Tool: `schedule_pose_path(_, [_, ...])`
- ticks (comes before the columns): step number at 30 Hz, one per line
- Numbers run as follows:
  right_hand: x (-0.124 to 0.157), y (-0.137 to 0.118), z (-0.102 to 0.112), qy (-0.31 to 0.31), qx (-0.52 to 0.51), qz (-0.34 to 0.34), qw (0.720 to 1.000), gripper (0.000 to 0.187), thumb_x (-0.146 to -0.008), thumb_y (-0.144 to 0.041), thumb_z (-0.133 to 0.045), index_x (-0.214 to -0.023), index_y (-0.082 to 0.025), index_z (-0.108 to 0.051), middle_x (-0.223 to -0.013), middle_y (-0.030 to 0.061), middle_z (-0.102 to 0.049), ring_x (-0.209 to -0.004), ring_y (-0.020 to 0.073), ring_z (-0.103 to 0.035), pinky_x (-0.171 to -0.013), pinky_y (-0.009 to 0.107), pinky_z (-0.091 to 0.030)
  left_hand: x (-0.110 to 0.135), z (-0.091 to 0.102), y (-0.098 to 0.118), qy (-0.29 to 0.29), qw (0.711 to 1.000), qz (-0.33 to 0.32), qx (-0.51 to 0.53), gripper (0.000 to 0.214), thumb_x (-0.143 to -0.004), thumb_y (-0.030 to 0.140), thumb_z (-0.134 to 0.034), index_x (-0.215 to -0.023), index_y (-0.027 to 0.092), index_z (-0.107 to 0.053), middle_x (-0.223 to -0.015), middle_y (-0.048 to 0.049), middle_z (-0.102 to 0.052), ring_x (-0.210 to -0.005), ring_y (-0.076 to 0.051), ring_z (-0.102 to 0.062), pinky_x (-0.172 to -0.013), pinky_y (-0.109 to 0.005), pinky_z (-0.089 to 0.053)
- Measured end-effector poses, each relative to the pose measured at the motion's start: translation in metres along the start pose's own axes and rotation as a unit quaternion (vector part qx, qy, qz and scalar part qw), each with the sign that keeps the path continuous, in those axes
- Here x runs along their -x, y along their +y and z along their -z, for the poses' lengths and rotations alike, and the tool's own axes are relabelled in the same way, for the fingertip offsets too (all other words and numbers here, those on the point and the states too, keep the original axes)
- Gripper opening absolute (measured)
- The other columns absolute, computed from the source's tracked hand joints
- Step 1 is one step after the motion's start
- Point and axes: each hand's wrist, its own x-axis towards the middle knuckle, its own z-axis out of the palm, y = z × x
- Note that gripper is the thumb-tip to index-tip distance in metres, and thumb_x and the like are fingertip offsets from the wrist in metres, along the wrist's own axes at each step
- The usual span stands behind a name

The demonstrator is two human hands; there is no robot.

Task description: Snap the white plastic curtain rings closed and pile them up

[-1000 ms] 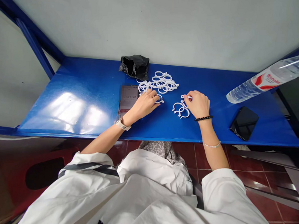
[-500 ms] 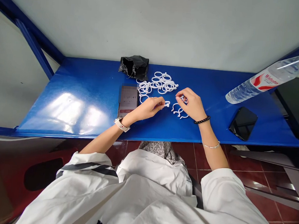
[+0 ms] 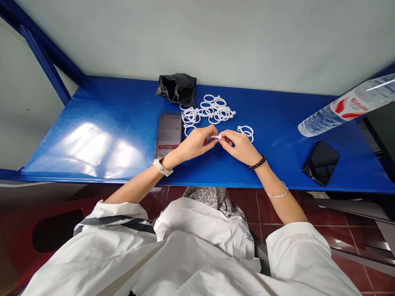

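Note:
Between my two hands is a small white plastic ring (image 3: 215, 136), mostly covered by the fingers. My left hand (image 3: 196, 142) is closed, pinching it from the left. From the right, the thumb and fingertips of my right hand (image 3: 240, 146) are closed on its knobbed end. Just beyond the right hand lie a couple of white rings (image 3: 252, 135), partly overlapping. A loose pile of several more white rings (image 3: 224, 117) is spread behind the left hand, and one of them shows partly beside the left knuckles.
A phone with a lit timer screen (image 3: 170, 134) lies left of my left hand. Behind it sits a crumpled black plastic bag (image 3: 177, 86). On the right are a water bottle (image 3: 349, 107) and a dark phone (image 3: 321, 163). The blue table (image 3: 135, 115) meets a pale wall.
My right hand has moved left to meet my left hand and now grips the ring with it. Rings behind the right hand now show. The left hand has barely moved.

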Motion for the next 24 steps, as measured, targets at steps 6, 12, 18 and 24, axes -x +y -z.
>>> schedule_pose_path(6, [0.0002,-0.0026,-0.0017,-0.017,0.003,0.001,1.0,0.012,-0.095,-0.029,-0.048,-0.088,-0.021,-0.053,-0.074,0.0012,-0.056,-0.062,0.0159,-0.049,-0.062,0.028,-0.035,0.0021,-0.0011,0.0028,-0.015,1.0,-0.011,-0.014,0.01,-0.087,0.021,-0.055,-0.083,0.021,-0.045,-0.06,0.0068,-0.045,-0.05,-0.009,-0.04,-0.055,-0.023,-0.029])
schedule_pose_path(12, [-0.0005,-0.0067,-0.0009,-0.025,0.003,0.012,1.0,0.013,-0.093,-0.026,-0.043,-0.083,-0.022,-0.05,-0.07,0.0,-0.053,-0.06,0.0153,-0.048,-0.061,0.027,-0.034,0.0031,-0.0013,0.0066,-0.017,0.999,-0.009,-0.033,0.014,-0.086,0.025,-0.053,-0.078,0.021,-0.043,-0.057,0.0073,-0.042,-0.049,-0.009,-0.036,-0.054,-0.023,-0.027])
schedule_pose_path(18, [-0.0004,-0.0048,-0.0015,-0.001,0.003,0.008,1.0,0.012,-0.091,-0.03,-0.047,-0.083,-0.022,-0.048,-0.069,-0.0009,-0.053,-0.058,0.0148,-0.05,-0.059,0.026,-0.037,0.0043,-0.0031,0.0022,-0.003,1.0,-0.005,-0.015,0.013,-0.091,0.029,-0.054,-0.085,0.019,-0.051,-0.063,0.0045,-0.055,-0.053,-0.009,-0.046,-0.055,-0.021,-0.033])
schedule_pose_path(24, [-0.0011,-0.0058,-0.0073,0.04,0.042,-0.006,0.998,0.01,-0.09,-0.024,-0.041,-0.08,-0.022,-0.044,-0.063,-0.0019,-0.048,-0.054,0.0147,-0.046,-0.057,0.026,-0.034,0.0058,-0.0072,-0.0011,-0.005,1.0,-0.009,0.013,0.013,-0.099,0.029,-0.049,-0.091,0.019,-0.053,-0.065,0.0035,-0.062,-0.055,-0.01,-0.057,-0.058,-0.02,-0.04])
